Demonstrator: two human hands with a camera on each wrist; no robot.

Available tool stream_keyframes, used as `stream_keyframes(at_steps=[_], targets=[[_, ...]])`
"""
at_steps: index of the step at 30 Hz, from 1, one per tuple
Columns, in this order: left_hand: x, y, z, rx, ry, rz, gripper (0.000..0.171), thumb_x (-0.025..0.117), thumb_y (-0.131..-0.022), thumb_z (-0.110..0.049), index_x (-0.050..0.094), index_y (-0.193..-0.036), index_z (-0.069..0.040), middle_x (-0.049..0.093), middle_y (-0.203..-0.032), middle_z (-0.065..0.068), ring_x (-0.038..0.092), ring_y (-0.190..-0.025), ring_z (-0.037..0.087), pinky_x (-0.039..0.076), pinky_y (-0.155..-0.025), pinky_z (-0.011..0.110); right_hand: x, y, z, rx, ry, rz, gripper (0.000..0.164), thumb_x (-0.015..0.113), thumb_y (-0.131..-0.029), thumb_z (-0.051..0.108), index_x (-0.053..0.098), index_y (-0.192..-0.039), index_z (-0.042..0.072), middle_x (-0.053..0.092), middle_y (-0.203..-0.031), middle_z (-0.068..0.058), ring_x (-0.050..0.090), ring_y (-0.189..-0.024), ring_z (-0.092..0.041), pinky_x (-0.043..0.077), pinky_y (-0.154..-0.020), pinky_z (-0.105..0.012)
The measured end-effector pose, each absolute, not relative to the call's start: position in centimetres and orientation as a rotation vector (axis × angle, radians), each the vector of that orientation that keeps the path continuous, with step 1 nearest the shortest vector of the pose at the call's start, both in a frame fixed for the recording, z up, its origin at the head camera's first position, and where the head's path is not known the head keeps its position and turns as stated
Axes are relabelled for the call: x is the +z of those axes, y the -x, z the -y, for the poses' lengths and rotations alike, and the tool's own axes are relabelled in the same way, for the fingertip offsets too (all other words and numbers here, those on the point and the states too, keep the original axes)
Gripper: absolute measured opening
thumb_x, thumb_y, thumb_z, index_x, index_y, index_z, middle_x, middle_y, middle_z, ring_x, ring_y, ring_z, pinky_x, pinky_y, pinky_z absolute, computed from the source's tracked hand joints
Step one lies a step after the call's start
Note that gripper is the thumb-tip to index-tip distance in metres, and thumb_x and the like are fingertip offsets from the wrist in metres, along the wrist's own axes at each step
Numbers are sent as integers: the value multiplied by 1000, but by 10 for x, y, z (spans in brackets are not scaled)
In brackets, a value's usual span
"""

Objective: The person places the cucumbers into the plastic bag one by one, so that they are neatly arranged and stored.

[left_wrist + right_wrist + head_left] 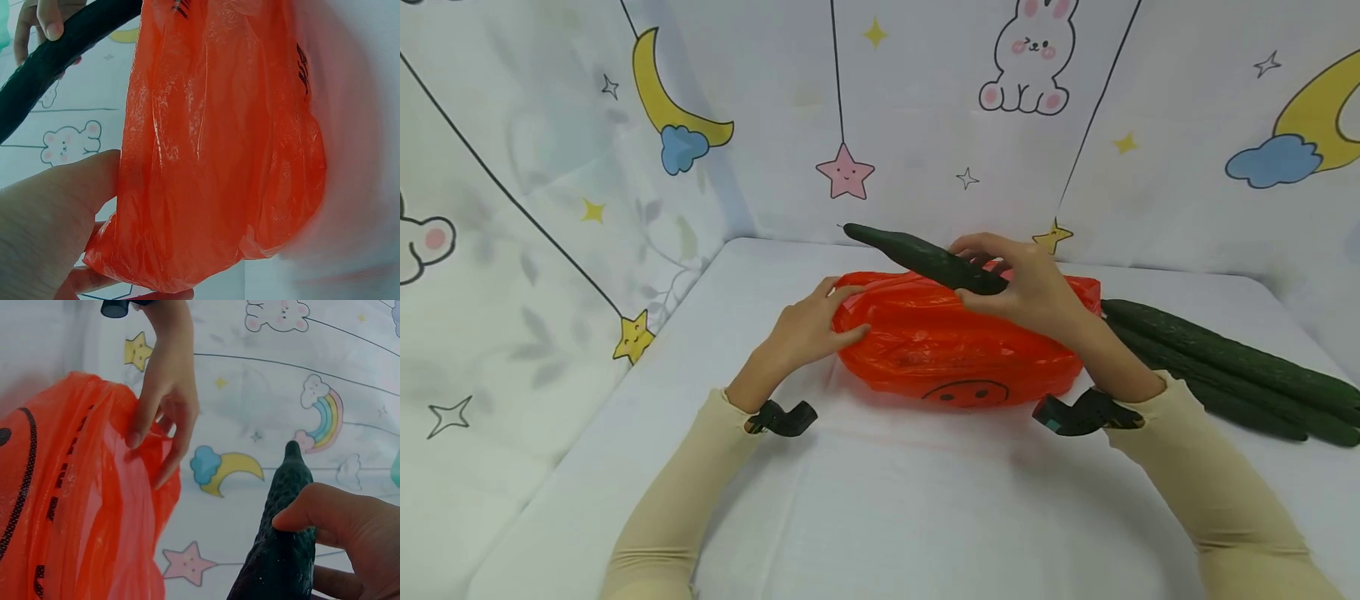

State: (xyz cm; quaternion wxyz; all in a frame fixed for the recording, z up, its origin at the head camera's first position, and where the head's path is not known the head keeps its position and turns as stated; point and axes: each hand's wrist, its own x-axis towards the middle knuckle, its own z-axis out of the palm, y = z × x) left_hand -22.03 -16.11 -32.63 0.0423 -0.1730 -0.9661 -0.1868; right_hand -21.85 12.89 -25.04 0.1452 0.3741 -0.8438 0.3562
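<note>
A red plastic bag (955, 354) with a smiley face printed on its front sits across the middle of the white table. My left hand (805, 327) holds the bag's left end, thumb in front and fingers round the back; the left wrist view shows the thumb (94, 178) against the plastic. Above the bag's mouth, my right hand (1033, 287) grips a dark green cucumber (910, 252) near its right end. The cucumber slants, its thin stem end up and to the left. From the right wrist view, the thumb (300, 509) lies along the cucumber's bumpy skin.
Several more cucumbers (1232, 358) lie side by side on the table (925, 508), right of the bag and beyond my right forearm. A printed cloth (910, 108) with moons, stars and a rabbit hangs behind the table and along its left side.
</note>
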Motion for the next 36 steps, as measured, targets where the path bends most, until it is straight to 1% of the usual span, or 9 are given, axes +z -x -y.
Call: stream_keyframes(at_steps=[4,12,19,25,32,36], targets=[[-326,220,162,-578,538,2950,66,64,-89,-45,45,-145,-16,40,-148,16,64,-104,37,56,-82,53,-257,220,-129,1024,-1104,2453,39,73,-82,3,64,-120,5,69,-110,-11,61,-95,-25,53,-81,-45],[-327,220,162,-567,545,2939,65,63,-90,-45,44,-146,-18,39,-148,15,66,-98,38,56,-80,52,-269,224,-130,1030,-1157,2437,37,72,-81,-1,64,-117,4,69,-102,-11,62,-96,-25,54,-79,-46],[-326,219,163,-559,544,2935,65,62,-90,-45,44,-146,-19,39,-148,15,66,-95,37,57,-78,52,-272,225,-129,1036,-1163,2441,37,72,-81,0,63,-116,4,69,-103,-10,61,-96,-26,54,-80,-46],[-326,219,163,-562,540,2938,65,62,-90,-45,44,-146,-17,39,-148,15,66,-94,36,57,-78,51,-272,224,-127,1032,-1181,2461,36,71,-82,1,63,-117,4,69,-105,-10,61,-96,-26,54,-82,-46],[-326,218,163,-552,557,2924,64,62,-90,-45,45,-146,-17,39,-148,16,67,-86,34,58,-74,48,-281,225,-128,989,-1190,2483,38,73,-80,1,63,-116,4,70,-103,-8,62,-95,-24,53,-83,-44],[-326,218,162,-561,562,2916,64,63,-90,-44,47,-144,-15,40,-147,15,68,-88,34,58,-73,48,-287,226,-131,978,-1186,2510,38,74,-80,1,63,-117,3,70,-105,-10,63,-97,-25,53,-83,-44]])
